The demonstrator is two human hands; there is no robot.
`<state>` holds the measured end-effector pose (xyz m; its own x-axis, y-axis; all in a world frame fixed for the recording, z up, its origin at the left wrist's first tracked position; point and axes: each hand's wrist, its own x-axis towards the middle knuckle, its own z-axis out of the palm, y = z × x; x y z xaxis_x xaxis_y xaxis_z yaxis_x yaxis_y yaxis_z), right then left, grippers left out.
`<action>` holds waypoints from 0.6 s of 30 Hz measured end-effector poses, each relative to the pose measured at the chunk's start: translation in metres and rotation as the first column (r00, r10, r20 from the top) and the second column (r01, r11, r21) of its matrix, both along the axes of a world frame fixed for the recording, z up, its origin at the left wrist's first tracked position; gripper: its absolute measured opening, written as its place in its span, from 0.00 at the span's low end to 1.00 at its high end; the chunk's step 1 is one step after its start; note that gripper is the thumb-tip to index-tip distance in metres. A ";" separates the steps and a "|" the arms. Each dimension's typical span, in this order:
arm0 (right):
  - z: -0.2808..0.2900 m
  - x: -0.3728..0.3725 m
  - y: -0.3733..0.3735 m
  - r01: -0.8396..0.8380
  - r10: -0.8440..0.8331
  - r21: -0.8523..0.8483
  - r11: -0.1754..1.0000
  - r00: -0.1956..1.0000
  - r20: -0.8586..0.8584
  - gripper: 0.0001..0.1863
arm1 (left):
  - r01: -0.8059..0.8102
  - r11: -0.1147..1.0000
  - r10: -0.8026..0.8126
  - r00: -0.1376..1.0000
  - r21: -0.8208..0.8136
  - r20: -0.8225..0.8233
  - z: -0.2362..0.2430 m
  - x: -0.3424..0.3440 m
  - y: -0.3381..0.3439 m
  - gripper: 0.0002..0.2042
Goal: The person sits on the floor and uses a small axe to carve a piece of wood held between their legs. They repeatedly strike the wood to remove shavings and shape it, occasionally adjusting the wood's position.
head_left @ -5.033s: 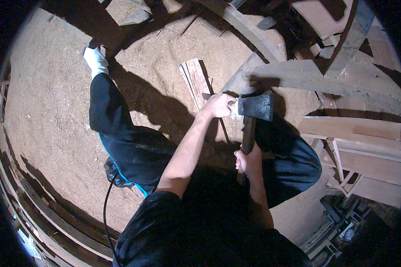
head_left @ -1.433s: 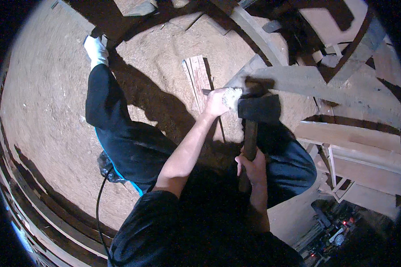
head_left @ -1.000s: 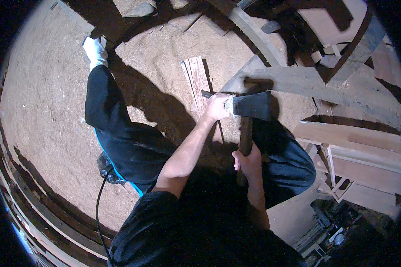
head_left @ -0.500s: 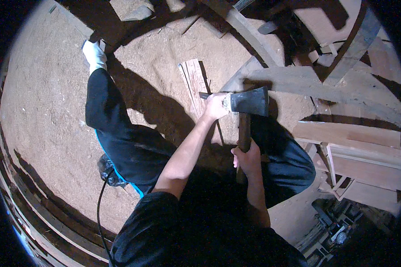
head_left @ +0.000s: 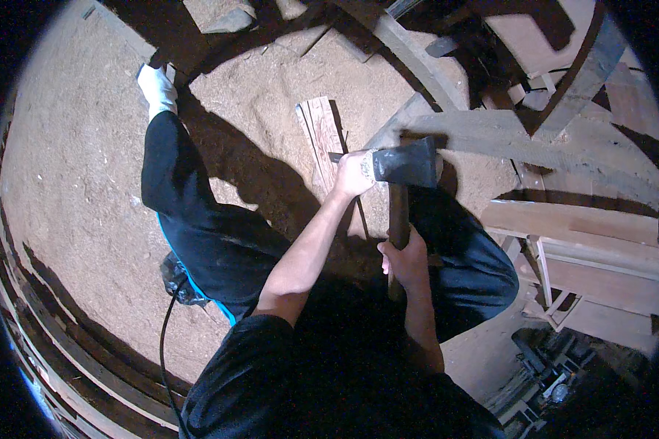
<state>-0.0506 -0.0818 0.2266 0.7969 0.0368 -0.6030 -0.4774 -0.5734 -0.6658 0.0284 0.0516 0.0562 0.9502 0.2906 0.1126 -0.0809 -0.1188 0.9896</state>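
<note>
My left hand (head_left: 352,174) is closed around a chisel (head_left: 334,156), held roughly level. Its dark metal end points left over a pale wooden board (head_left: 322,130) with long dark lines in its grain. The chisel's frayed wooden butt (head_left: 367,167) shows at the right of my fist. Against or very near that butt is the narrow back of an axe head (head_left: 406,162), its broad edge facing right. With my right hand (head_left: 408,262) I grip the axe's wooden handle (head_left: 398,212); its lower end is lost against my dark clothes.
Sawdust-covered ground (head_left: 88,175) surrounds my stretched left leg and bent right leg. Heavy timber beams (head_left: 483,139) lie ahead to the right, and stacked planks (head_left: 578,227) at the right. A black cord (head_left: 164,344) runs past my left side from a black plastic bag (head_left: 177,278).
The axe head has shifted slightly left and up toward the chisel butt. My left hand and the board have hardly moved.
</note>
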 end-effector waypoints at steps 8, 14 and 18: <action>0.009 -0.003 -0.013 0.127 -0.131 0.232 0.964 0.991 0.005 0.14 | -0.044 0.996 0.035 0.993 0.076 0.116 -0.015 0.004 0.001 0.09; 0.030 0.006 -0.014 0.112 -0.185 0.232 0.966 0.929 0.321 0.12 | -0.061 0.980 0.033 0.989 0.189 0.145 -0.018 0.002 -0.003 0.08; -0.025 0.000 -0.020 -0.110 0.214 -0.391 0.914 0.948 0.234 0.23 | -0.041 0.993 0.026 0.991 0.113 0.135 -0.020 -0.001 -0.002 0.07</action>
